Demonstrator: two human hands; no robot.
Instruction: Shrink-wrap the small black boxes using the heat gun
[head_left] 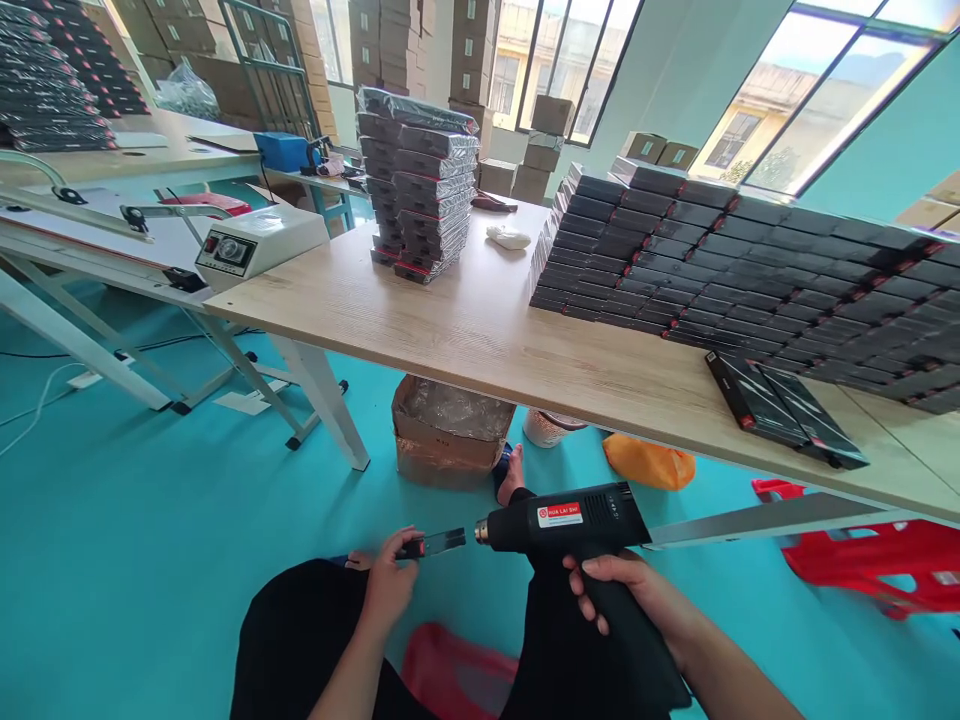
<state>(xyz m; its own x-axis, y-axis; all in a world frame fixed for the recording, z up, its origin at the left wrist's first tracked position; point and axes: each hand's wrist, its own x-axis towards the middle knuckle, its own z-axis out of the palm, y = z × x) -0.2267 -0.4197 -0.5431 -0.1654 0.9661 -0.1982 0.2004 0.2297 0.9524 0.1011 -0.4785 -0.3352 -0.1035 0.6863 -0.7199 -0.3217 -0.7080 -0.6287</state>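
A black heat gun (577, 525) with a red and white label is gripped by its handle in my right hand (626, 590). Its metal nozzle points left. Just off the nozzle tip, apart from it, is the end of a slim black box (442, 543), which my left hand (391, 580) holds by its other end above my lap. The box looks glossy, with a small red mark near my fingers. Both hands are in front of the table edge, over the floor.
The wooden table (420, 325) bears a stack of wrapped black boxes (435, 190), a long wall of black boxes (720, 260) and a few loose boxes (780, 405). Underneath stand a carton (450, 440) and an orange bag (649, 462). A red stool (877, 565) is at right.
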